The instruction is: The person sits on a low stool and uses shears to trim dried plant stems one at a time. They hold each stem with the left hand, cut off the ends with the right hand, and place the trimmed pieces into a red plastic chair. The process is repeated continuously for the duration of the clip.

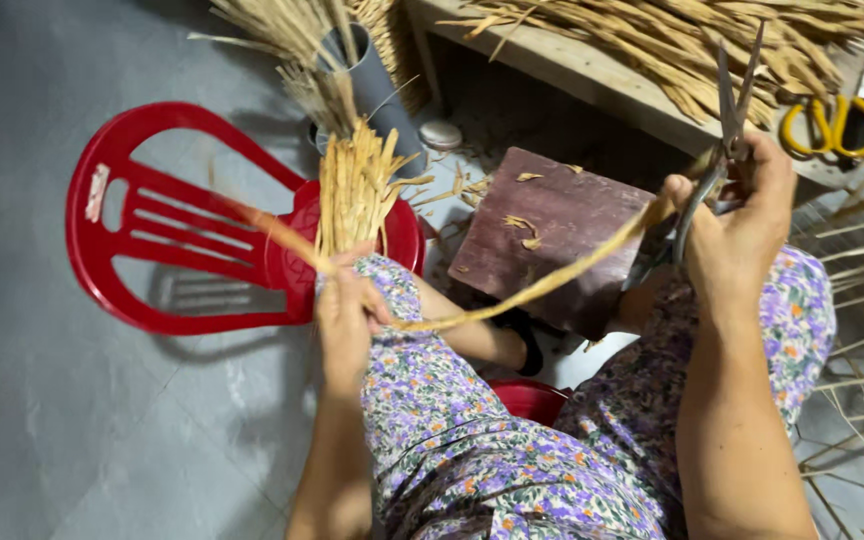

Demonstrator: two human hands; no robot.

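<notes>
Head view: the left hand (344, 318) at 9 o'clock grips a bundle of dry straw (354, 190) by its base. The right hand (737, 235) at 3 o'clock clasps open scissors (720, 150) and one strand (542, 283). The straw looks light, stiff, brittle; best held low.

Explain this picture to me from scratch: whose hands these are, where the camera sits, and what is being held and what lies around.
The one picture comes from a camera worn on a person's head, looking down at their own two bare hands and their lap in flowered cloth. There is no machine here.

The left hand grips a bundle of dried straw-coloured stalks that stands upright from the fist. One long strand runs from that hand across to the right hand, which holds a pair of grey metal scissors, blades pointing up and slightly apart.

Around them: a red plastic chair lying on the grey floor, a dark reddish board with bits of straw on it, a wooden bench piled with more stalks, and yellow-handled scissors resting there.
</notes>
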